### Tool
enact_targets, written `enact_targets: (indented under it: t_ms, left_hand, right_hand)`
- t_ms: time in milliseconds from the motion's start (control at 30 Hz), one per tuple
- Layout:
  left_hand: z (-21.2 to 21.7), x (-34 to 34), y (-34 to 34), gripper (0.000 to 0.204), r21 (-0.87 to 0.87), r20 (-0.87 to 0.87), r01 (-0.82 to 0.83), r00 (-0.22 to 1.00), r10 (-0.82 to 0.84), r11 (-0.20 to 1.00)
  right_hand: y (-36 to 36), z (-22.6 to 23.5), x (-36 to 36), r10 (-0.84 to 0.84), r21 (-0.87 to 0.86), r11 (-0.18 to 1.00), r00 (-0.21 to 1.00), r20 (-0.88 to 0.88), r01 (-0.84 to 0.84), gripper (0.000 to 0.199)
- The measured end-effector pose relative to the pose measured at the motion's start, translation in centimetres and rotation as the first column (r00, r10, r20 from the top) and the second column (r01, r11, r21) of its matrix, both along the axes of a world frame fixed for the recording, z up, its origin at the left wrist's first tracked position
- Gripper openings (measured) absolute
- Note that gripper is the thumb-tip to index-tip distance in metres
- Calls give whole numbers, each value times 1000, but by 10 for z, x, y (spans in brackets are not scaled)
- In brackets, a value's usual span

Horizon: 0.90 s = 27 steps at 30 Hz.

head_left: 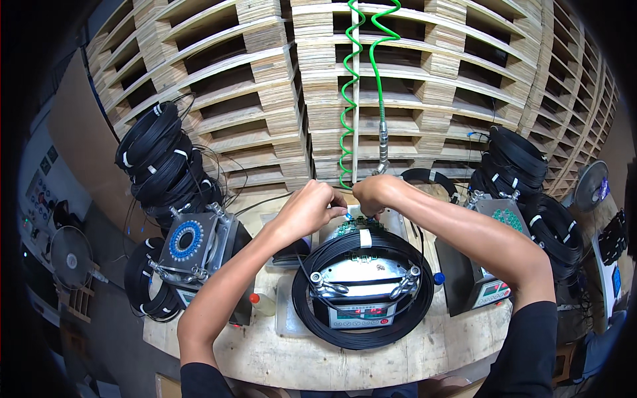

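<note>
A coil of black cable (306,317), tied with a white band, is looped around a bench machine with metal clamps and a lit control panel (361,317). Small green connectors (345,229) show along the far side of its metal top plate. My left hand (313,207) reaches over that far edge, its thumb and finger pinched at a small blue-tipped piece (348,216), apparently a cable connector. Just to its right, my right hand (375,194) is curled downward, fingers bent together over the plate's back edge. Whatever lies between the right fingers is hidden.
Similar machines stand left (199,245) and right (488,245), beside stacked black cable coils (162,159). A red-capped bottle (264,304) and a blue-capped bottle (438,279) flank the middle machine. A green spiral air hose (347,86) with a metal nozzle hangs before wooden pallets (252,66).
</note>
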<state>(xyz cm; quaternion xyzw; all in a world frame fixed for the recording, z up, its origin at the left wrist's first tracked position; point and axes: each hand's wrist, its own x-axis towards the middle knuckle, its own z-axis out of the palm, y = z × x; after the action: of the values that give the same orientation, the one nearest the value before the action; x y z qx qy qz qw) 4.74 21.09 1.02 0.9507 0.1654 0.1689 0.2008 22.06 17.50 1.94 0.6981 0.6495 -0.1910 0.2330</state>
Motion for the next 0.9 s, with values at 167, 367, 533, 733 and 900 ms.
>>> enact_targets:
  t_ms: [167,367,533,733,900]
  left_hand:
    - [2,-1,2,19,-55,-14,-28,1000,28,998]
    - [4,5,-4,18,34,-29,-9,1000,10,999]
    - [4,1,-5,15,32,-45,-35,998,37,999]
    - [5,-1,-2,13,45,-34,-18,999,19,999]
    - [5,6,-5,15,84,-39,18,999,-15,996]
  right_hand:
    - [-4,-6,-3,-34,112,993,999,-38,38,14]
    - [-37,-34,25,69,539,841,979,-193,47,22]
    - [-66,-34,28,231,660,738,868,-439,137,26]
    - [-79,-17,25,253,646,763,903,-349,36,21]
    - [-75,-9,18,257,560,817,956,-143,-135,16]
